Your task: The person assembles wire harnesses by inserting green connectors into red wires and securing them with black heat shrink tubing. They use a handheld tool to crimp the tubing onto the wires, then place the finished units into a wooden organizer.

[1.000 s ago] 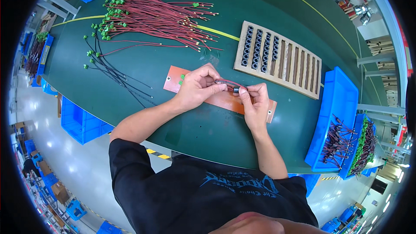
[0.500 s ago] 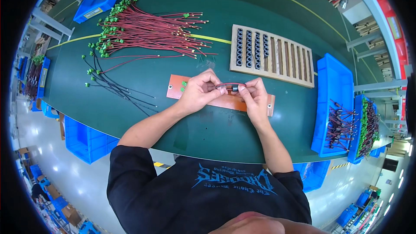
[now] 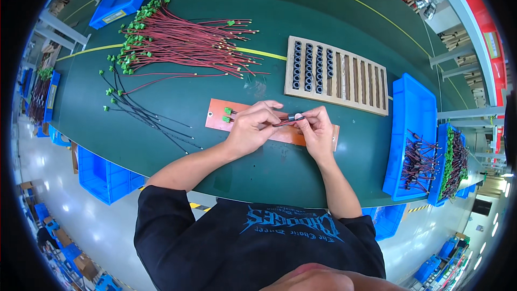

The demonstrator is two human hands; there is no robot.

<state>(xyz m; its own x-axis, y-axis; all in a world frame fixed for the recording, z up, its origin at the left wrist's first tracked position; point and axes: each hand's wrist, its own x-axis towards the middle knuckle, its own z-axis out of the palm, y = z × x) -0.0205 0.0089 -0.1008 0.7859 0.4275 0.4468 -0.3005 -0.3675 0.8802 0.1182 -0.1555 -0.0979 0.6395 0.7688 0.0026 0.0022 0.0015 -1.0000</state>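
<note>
Over an orange board (image 3: 217, 122), both hands work close together on dark red and black wires. My left hand (image 3: 253, 128) is closed, pinching the wires (image 3: 284, 122) between thumb and fingers. A small black ring core (image 3: 292, 117) sits around the wires between the hands. My right hand (image 3: 318, 131) is closed at the core's right side, thumb and forefinger pressed together on the wires. Two green connectors (image 3: 228, 111) lie at the board's left part, with wires leading from them under my left hand. Parts of the wires are hidden by my fingers.
Bundled red wires (image 3: 183, 43) with green connectors lie at the far left, several black wires (image 3: 145, 110) nearer. A slotted wooden rack (image 3: 336, 94) holds black ring cores. Blue bins (image 3: 413, 97) with wire assemblies stand at the right; another blue bin (image 3: 126, 13) is at the far left.
The wires and ring core have moved slightly lower in view. My left hand has turned, uncovering the two green connectors more. The wire loop between the hands now lies flatter.
</note>
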